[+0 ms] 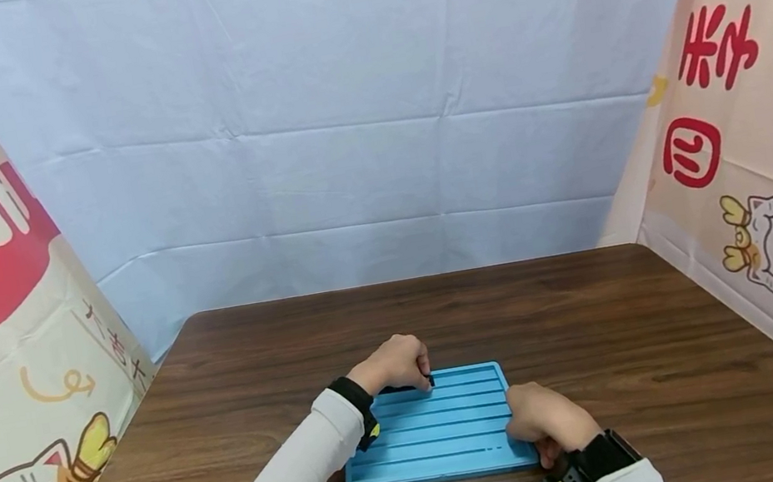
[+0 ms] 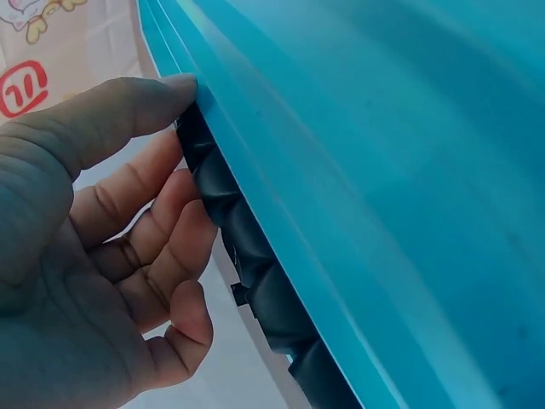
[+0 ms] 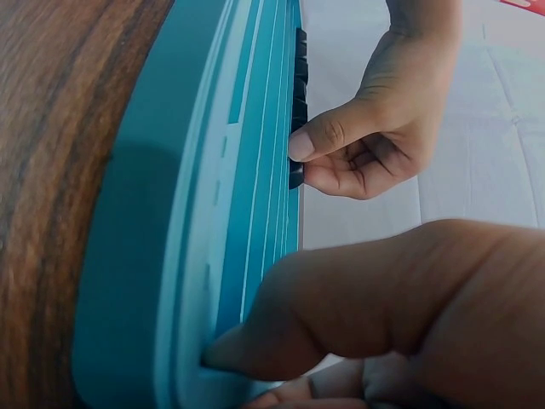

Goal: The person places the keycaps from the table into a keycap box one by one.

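A light-blue tray with parallel grooves lies flat on the table. At its far edge, a row of black keycap-like pieces runs along a groove. My left hand pinches the row near its right end, thumb on the near side and curled fingers behind, as the right wrist view also shows. My right hand grips the tray's near right corner, thumb pressed on the rim and fingers partly hidden below. The left forearm covers the tray's left side in the head view.
The dark wooden table extends behind and to both sides of the tray. A pale blue cloth hangs behind it, with printed cloths at left and right. Both wrists wear black bands with a camera.
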`<act>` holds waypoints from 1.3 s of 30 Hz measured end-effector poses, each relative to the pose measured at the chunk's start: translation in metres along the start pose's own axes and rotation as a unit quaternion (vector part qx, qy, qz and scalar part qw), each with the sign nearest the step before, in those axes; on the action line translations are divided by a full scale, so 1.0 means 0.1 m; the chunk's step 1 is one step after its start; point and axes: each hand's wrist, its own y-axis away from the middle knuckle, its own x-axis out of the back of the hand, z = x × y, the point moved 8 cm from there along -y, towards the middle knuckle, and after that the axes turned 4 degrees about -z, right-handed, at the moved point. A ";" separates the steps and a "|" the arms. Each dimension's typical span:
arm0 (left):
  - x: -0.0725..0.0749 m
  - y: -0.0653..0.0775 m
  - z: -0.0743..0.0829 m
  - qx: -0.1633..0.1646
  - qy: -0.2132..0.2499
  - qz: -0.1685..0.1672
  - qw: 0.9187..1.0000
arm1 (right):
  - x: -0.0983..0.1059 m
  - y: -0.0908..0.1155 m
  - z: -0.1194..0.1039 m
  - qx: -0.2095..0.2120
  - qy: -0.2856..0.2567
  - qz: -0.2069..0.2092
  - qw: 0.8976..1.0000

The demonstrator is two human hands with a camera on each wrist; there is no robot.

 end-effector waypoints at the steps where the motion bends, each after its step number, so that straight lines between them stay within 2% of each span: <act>1: 0.00 0.00 0.00 0.000 -0.001 -0.001 1.000 | 0.00 0.00 0.00 0.000 0.000 0.002 1.000; 19: 0.12 0.03 -0.06 0.013 0.014 0.003 1.000 | 0.01 -0.01 0.00 0.001 0.006 0.007 1.000; 39: 0.17 0.05 -0.12 0.005 0.006 0.016 1.000 | 0.00 -0.02 0.00 0.001 0.001 0.006 1.000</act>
